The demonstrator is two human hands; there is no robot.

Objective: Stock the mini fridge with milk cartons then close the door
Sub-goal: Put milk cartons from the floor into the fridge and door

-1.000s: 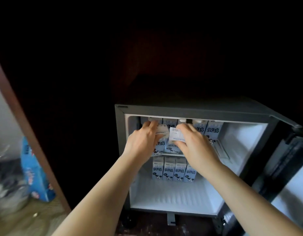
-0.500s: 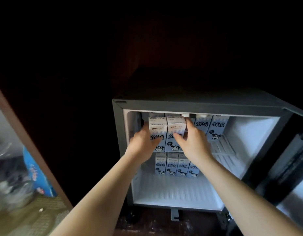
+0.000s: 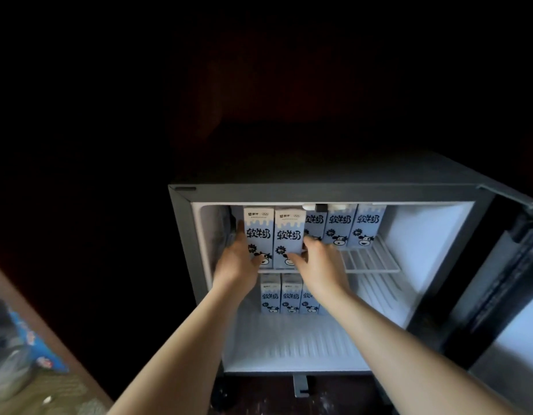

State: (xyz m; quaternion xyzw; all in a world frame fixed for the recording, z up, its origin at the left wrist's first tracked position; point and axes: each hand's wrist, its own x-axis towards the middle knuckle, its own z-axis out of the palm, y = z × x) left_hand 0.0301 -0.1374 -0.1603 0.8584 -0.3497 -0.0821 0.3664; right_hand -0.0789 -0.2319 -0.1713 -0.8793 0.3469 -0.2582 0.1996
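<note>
The mini fridge [image 3: 181, 235] stands open in a dark recess, its white inside lit. Its door [image 3: 513, 295] is swung wide to the right. A wire shelf [image 3: 370, 259] splits the inside into an upper and a lower level, and the right part of the shelf is bare.

On the upper level a far row of cartons [image 3: 338, 226] stands upright against the back. On the fridge floor a lower row of cartons [image 3: 289, 295] stands upright towards the left. In front of the far row, at the left of the shelf, two more stand side by side and touching: the left front carton [image 3: 258, 232] and the right front carton [image 3: 289, 235], both upright with their printed faces to the camera.

The left hand [image 3: 234, 265] holds the left front carton, fingers up its left side and thumb across its lower face. The right hand [image 3: 319, 259] holds the right front carton, thumb on its lower face and fingers round its right side.

The step in hand looks like seating this pair on the shelf. Whether their bases rest on the wires I cannot tell, as the hands cover them. The next move probably calls for pushing them back against the far row, letting go without tipping them, then drawing both arms clear. More stock, or the door, would follow.
</note>
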